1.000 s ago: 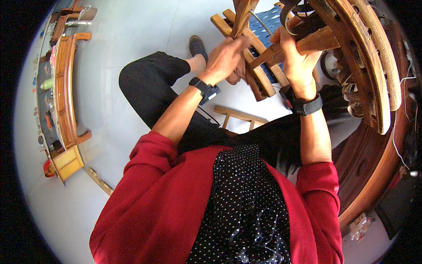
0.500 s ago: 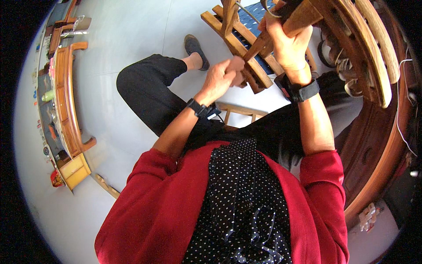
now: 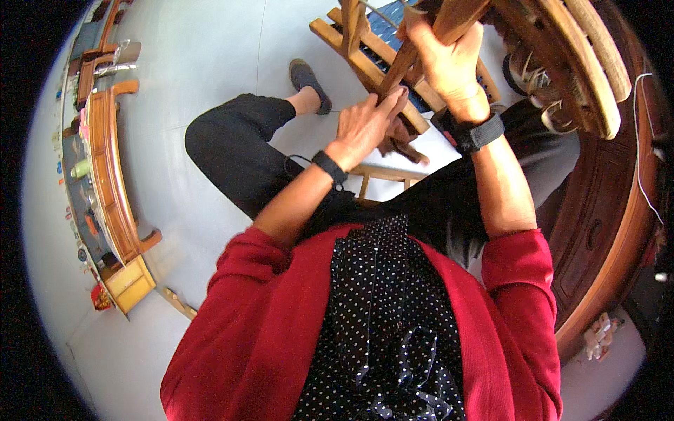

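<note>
- My right hand (image 3: pixel 449 67) grips the wooden bar (image 3: pixel 400 68) over the near edge of the slatted frame (image 3: pixel 362 69).
- My left hand (image 3: pixel 360 128), grip unclear, meets its lower end.
- Best keep it steady.

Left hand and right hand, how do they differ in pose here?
The left hand is at the narrow end of the wooden bar; the right hand is farther up it. The left hand's fingers stretch out fairly straight, while the right hand curls around the bar. Both wear black wrist straps.
</note>
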`<state>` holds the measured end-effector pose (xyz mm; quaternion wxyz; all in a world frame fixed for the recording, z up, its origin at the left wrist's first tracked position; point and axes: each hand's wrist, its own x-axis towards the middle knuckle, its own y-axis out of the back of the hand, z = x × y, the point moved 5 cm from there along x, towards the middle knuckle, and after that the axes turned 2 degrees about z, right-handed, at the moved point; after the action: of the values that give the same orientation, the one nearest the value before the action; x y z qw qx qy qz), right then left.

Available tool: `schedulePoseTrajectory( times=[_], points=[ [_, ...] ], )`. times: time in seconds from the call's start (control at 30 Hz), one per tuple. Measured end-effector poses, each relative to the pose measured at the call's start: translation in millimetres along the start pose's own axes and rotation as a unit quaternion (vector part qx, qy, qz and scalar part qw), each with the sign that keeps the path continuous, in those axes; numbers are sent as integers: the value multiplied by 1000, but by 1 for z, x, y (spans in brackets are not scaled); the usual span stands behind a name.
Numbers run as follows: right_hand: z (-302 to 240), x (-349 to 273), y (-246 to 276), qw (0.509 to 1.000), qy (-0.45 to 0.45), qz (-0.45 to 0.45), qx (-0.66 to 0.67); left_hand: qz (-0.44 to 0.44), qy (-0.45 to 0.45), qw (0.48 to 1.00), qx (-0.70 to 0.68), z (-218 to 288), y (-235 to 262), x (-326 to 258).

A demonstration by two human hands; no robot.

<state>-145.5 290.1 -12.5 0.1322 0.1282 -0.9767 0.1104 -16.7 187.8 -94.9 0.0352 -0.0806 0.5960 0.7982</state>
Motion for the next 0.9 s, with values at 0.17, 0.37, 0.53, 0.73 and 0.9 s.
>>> schedulePoseTrajectory(
  times=[0.17,0.37,0.53,0.73,0.9],
  points=[
    [5,-3,-6,997,6,-16,-79,49,-34,977,-204,-1,-1,-1],
    [-7,3,-10,996,75,-22,-37,4,8,991,-131,0,-18,3],
    [-6,-1,-10,996,56,-39,-49,-132,-9,926,-355,6,-47,-10],
    [8,10,-4,997,51,4,-58,-5,-72,967,-245,-17,0,-23],
    [7,13,-4,999,37,-6,-3,139,-103,985,-28,-31,82,17]
  ],
)
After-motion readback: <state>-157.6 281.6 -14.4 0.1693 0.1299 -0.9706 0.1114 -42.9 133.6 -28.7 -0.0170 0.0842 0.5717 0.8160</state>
